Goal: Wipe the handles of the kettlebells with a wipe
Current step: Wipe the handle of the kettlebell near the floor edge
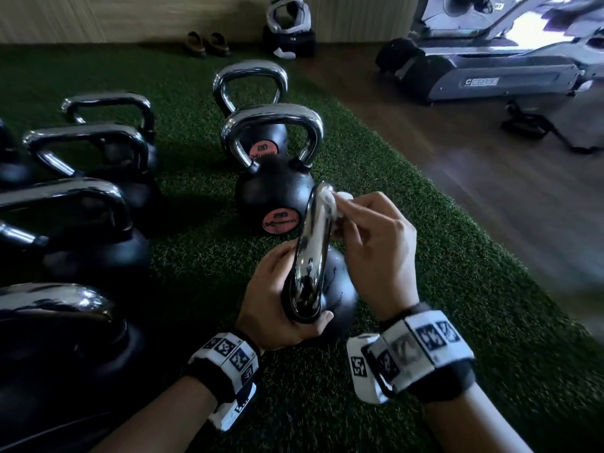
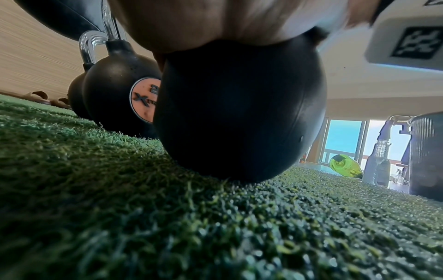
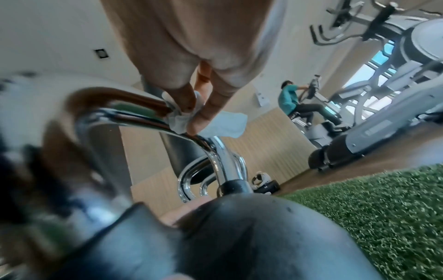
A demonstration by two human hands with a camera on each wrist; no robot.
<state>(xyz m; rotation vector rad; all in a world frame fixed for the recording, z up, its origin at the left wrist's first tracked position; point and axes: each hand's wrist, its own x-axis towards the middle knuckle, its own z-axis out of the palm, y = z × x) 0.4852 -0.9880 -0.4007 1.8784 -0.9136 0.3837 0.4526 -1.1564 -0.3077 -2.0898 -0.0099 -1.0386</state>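
A black kettlebell [image 1: 340, 286] with a chrome handle [image 1: 312, 243] stands on green turf right in front of me. My left hand [image 1: 277, 295] grips its body near the base of the handle; in the left wrist view the black ball [image 2: 239, 109] fills the middle under my palm. My right hand [image 1: 369, 237] pinches a white wipe [image 1: 336, 202] against the far top of the handle. The right wrist view shows the fingers [image 3: 203, 109] pressing the wipe [image 3: 223, 123] onto the chrome bar [image 3: 134, 115].
Two more kettlebells [image 1: 271, 197] stand just beyond, and several others [image 1: 81, 223] line the left. Turf [image 1: 425, 322] ends at wood floor on the right, where a treadmill [image 1: 490, 70] stands. Sandals [image 1: 207, 44] lie by the wall. A person [image 3: 294, 100] rides a bike far off.
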